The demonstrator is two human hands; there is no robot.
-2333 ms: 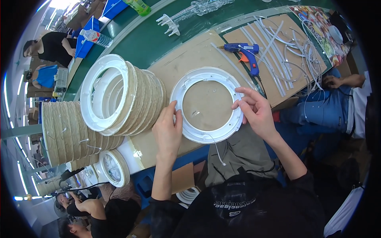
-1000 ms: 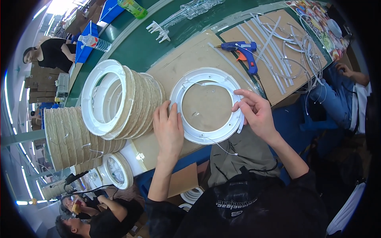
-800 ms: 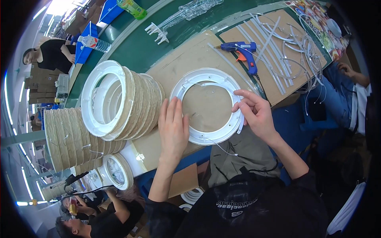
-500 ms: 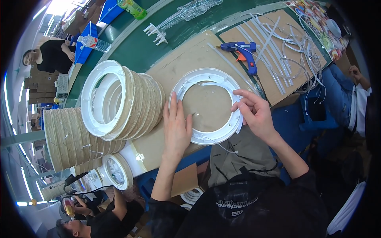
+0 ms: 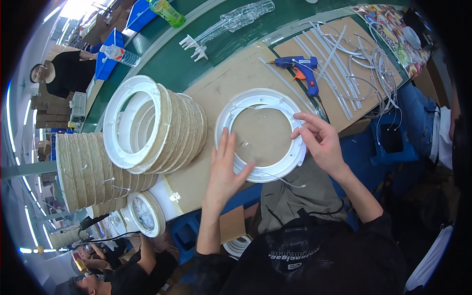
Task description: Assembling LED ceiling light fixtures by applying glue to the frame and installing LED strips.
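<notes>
Left hand lies flat on white ring.

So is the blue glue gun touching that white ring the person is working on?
Apart. The head view shows bare brown cardboard between the blue glue gun and the white ring's rim.

Bare forearms, black top with pale chest print.
</notes>
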